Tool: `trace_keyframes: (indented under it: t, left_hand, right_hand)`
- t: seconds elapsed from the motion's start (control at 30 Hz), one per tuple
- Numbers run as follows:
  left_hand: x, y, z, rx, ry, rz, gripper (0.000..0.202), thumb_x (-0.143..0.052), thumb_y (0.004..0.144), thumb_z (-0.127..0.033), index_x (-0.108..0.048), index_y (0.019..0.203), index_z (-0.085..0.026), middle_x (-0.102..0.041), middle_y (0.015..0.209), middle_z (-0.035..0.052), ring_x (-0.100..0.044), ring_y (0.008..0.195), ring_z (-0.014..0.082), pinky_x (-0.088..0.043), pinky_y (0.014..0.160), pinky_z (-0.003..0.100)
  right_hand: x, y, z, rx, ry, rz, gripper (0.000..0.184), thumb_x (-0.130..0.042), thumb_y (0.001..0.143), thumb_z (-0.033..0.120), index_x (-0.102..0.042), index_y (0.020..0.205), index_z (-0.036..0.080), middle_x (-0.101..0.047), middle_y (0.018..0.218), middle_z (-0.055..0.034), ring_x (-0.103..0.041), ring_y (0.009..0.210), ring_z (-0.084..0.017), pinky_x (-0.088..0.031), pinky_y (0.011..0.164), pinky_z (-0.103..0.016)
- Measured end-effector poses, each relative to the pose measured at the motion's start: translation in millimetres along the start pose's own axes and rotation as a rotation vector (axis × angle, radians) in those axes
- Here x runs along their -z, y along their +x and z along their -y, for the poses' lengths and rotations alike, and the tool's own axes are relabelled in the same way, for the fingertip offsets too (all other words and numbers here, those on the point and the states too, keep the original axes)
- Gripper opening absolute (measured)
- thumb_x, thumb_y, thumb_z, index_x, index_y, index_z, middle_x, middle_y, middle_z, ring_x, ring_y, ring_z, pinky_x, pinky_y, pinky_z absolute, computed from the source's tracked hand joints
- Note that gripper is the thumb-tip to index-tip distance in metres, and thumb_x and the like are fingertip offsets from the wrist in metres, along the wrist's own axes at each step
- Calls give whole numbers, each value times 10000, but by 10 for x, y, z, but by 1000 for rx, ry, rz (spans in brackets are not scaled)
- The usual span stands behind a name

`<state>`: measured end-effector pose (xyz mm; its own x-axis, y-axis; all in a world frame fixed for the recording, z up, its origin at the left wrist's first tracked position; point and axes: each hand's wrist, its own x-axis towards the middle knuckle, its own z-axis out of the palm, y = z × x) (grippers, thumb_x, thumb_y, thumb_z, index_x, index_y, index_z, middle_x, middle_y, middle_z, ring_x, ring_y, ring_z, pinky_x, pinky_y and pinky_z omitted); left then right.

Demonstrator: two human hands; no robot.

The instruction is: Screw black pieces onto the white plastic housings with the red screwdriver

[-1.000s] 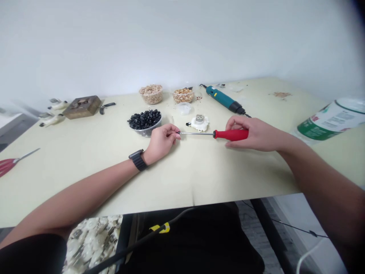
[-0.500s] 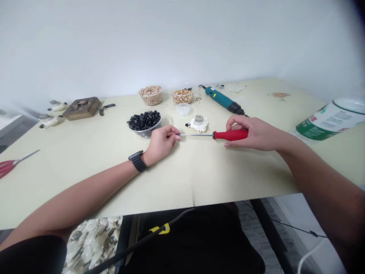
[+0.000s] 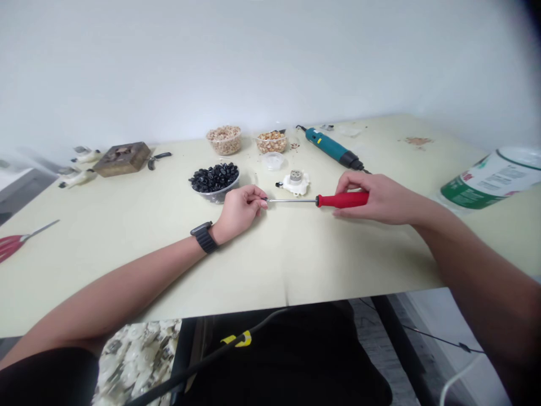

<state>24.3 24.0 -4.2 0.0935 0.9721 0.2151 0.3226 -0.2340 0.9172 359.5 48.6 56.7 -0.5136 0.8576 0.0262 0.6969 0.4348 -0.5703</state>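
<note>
My right hand is wrapped round the red handle of a screwdriver, which lies level over the cream table. Its thin metal shaft points left to my left hand. That hand rests on the table with its fingers pinched at the shaft's tip; whatever small thing they hold is hidden. A black watch sits on my left wrist. Just behind the shaft lies a small white plastic part with a grey centre. A clear bowl of black pieces stands right behind my left hand.
Two clear tubs of tan bits and a small empty cup stand further back. A teal electric screwdriver lies at the back right, a green-and-white container at far right, a brown block and red-handled tool on the left.
</note>
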Motion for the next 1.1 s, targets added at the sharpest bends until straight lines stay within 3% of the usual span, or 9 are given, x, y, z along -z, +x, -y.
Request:
trace_keyframes:
  t: [0.27,0.47,0.6,0.77,0.93,1.1]
  left_hand:
    - [-14,11,-3,33,-44,-26,57,-655,845,-116,-691,860,-156,-761,727,30,-610,528,102,-483,531,216]
    - [-10,24,-1,53,-74,-21,23,-678,839,-144,-682,854,-162,-759,718,33,-606,519,109,-486,519,225]
    - [-6,23,1,66,-77,-21,22,-685,838,-143,-678,847,-162,-756,717,36,-606,519,112,-487,520,231]
    - [-9,22,-16,70,-66,-25,25,-672,843,-136,-676,843,-160,-754,711,34,-600,516,109,-489,523,231]
    - [-20,14,-21,70,-74,-16,48,-650,841,-114,-674,842,-155,-750,706,32,-597,514,103,-487,516,220]
    - [-18,2,-12,52,-41,-14,55,-651,839,-114,-680,849,-160,-755,715,28,-612,525,105,-489,526,219]
  right_hand:
    - [-18,24,41,-36,-46,49,508,-559,971,733,-735,897,262,-640,740,-16,-530,641,-195,-379,619,-339]
    - [-30,0,33,6,34,-8,479,-851,766,629,-649,993,259,-728,922,-42,-618,731,-241,-422,635,-358]
    - [-20,5,22,7,33,-13,426,-769,843,669,-703,959,264,-694,822,-22,-580,686,-220,-397,624,-354]
    - [-18,20,2,-21,-25,78,510,-533,1008,717,-735,920,256,-679,803,-21,-552,664,-195,-404,637,-349]
    - [-41,4,17,-8,25,1,504,-852,774,651,-637,988,249,-714,886,-25,-618,718,-221,-442,633,-346]
    - [-23,2,70,-21,58,25,437,-754,866,678,-670,936,256,-688,780,-27,-564,620,-197,-400,585,-338]
